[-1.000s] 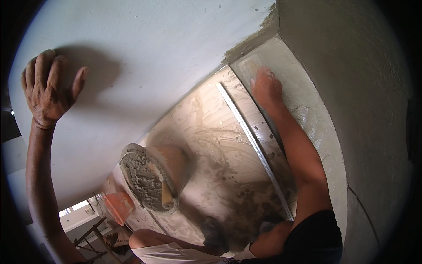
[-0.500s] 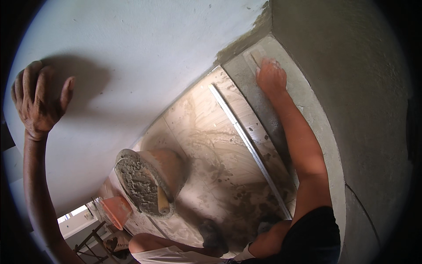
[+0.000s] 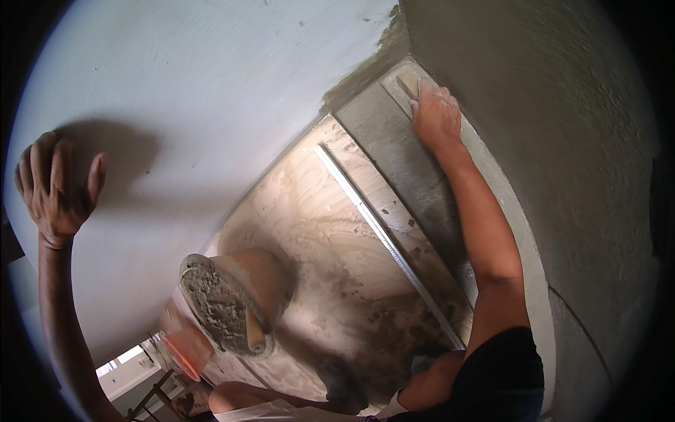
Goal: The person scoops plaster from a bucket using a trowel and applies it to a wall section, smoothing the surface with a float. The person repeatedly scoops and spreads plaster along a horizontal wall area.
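Observation:
My right hand grips the pale handle of a plastering trowel, whose blade lies on the grey cement ledge close to the far corner. The fingers wrap round the handle and partly hide the tool. My left hand is raised against the white wall at the left, its fingers somewhat apart and its thumb stretched out. Nothing shows in it. Wet grey cement forms a ragged-edged band at the foot of the white wall by the corner.
A bucket of mortar with a wooden-handled tool in it stands on the stained tile floor. A long metal straightedge lies beside the ledge. An orange tub is behind the bucket. A dark plastered wall rises at the right.
My right hand has moved the trowel rightward along the ledge, toward the dark wall. My left hand stays at the white wall. The whole view has shifted a little.

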A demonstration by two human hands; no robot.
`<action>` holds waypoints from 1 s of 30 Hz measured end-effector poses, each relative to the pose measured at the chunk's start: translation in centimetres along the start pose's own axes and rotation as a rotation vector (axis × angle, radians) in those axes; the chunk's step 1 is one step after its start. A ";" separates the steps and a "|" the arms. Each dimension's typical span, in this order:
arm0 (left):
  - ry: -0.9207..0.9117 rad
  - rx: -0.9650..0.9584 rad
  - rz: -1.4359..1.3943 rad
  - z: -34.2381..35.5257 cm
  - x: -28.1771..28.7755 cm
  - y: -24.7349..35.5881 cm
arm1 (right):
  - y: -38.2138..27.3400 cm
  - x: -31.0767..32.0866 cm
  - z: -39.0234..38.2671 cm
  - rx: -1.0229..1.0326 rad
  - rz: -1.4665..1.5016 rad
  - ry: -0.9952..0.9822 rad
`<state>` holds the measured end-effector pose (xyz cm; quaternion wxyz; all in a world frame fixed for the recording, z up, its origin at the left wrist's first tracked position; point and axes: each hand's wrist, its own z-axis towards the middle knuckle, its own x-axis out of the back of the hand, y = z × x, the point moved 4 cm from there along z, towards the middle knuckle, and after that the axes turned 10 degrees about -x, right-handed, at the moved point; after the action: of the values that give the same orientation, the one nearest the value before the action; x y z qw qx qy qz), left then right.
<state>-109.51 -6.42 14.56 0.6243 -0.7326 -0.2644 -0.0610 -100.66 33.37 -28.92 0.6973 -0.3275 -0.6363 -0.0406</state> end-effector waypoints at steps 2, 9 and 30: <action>0.011 0.000 -0.008 -0.2 -0.2 0.0 | 0.6 -0.1 0.6 0.019 -0.004 0.035; 0.038 -0.012 -0.008 0.1 0.0 0.1 | 1.3 -0.9 1.6 0.054 -0.007 0.108; 0.033 0.011 -0.033 -0.3 -0.2 0.2 | 1.9 -0.3 -0.1 -0.032 -0.094 0.011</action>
<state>-109.49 -6.76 14.36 0.6313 -0.7236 -0.2666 -0.0822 -99.72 34.73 -29.96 0.6929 -0.3079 -0.6464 -0.0853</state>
